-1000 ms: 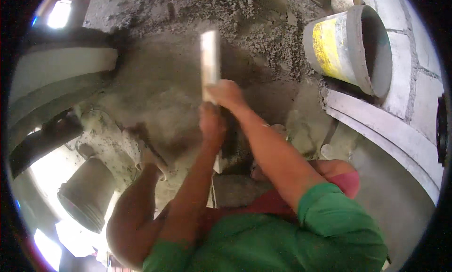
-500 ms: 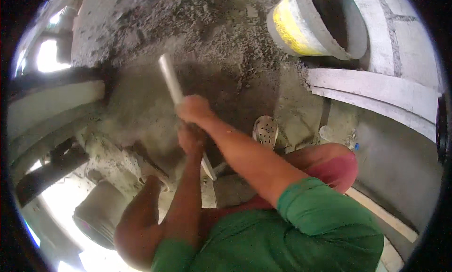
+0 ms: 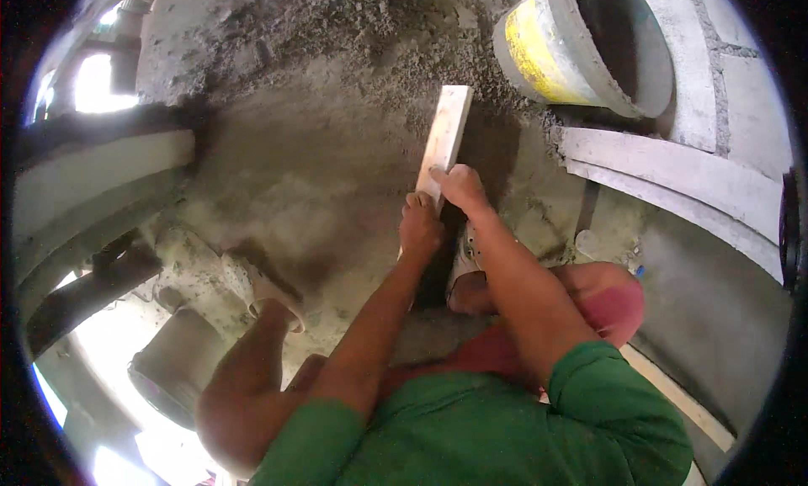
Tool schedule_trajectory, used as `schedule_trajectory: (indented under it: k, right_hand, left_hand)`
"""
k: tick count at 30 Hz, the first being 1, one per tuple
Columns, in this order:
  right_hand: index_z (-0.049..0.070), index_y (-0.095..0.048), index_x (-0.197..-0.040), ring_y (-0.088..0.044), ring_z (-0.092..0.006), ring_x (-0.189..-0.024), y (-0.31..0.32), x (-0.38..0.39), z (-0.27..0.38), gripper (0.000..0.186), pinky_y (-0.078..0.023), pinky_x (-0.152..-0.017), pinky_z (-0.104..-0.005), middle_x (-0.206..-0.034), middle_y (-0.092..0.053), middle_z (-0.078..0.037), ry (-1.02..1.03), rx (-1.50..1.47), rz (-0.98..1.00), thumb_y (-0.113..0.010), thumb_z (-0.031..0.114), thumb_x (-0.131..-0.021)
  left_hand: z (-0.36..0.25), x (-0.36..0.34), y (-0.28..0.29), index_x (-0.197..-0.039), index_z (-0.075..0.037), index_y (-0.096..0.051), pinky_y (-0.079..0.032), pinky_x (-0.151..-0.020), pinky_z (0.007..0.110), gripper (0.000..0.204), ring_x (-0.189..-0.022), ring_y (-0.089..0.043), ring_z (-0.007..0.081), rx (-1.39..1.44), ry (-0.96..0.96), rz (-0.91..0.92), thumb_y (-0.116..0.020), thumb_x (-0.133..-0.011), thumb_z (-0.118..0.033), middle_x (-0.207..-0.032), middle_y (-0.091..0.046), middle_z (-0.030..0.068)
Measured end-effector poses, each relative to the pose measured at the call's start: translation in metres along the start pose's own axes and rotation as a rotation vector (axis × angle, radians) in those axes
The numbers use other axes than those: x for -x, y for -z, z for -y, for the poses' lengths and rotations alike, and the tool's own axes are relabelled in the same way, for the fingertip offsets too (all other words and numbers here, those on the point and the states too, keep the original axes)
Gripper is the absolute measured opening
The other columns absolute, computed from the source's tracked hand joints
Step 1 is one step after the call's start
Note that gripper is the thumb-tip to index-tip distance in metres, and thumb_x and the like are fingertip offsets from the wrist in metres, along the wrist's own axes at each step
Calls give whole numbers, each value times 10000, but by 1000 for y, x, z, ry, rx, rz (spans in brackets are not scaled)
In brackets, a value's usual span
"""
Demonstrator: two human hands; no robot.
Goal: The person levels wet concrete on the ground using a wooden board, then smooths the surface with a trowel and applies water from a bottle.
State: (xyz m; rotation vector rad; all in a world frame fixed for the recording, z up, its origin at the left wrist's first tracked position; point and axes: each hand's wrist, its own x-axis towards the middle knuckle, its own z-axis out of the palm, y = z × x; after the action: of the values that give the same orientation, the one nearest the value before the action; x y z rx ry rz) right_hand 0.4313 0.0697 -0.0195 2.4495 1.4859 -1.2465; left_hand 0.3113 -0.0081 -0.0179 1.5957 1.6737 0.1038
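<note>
Both of my hands grip one pale, flat wooden board (image 3: pixel 444 126) that slants away from me over the grey mortar floor. My left hand (image 3: pixel 420 225) is wrapped round its nearer part, and my right hand (image 3: pixel 460 187) holds it just beyond, on the right edge with the thumb on top. The board's far end points toward the rough, lumpy mortar (image 3: pixel 337 31). Its near end is mostly hidden behind my left hand and forearm. Below the board lies a smoothed strip of wet mortar (image 3: pixel 286 149).
A grey bucket with a yellow band (image 3: pixel 547 53) stands at the far right beside a block wall (image 3: pixel 749 95). White-grey planks (image 3: pixel 673 170) run along the right, a curved ledge (image 3: pixel 105 170) along the left. Another bucket (image 3: pixel 178 360) sits lower left. My shoes (image 3: pixel 252 284) rest on the floor.
My two hands have swung the board to the right. Its broad face now shows, where before it showed a narrow edge. The view has shifted slightly.
</note>
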Motion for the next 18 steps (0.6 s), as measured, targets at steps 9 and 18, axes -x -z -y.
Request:
schedule_trajectory:
  k: [9, 18]
  right_hand:
    - [-70, -653, -1019, -612, -466, -1022, 37, 21, -22, 641, -481, -876, -484, -1076, -640, -313, -339, -108, -291, -615, 530, -795]
    - [-116, -563, -1133, -662, -444, -938, 13, 7, -70, 526, -556, -780, -483, -1019, -643, -329, -309, -224, -541, -599, 294, -807]
  left_hand:
    - [65, 81, -38, -1127, -66, -506, -533, -836, 435, 411, -1088, -514, 367, -278, -111, 103, -690, -771, -160, -1139, -488, 155]
    - [48, 66, -27, -1121, -83, -546, -533, -836, 442, 407, -1065, -549, 357, -72, -267, 202, -695, -747, -137, -1091, -514, 150]
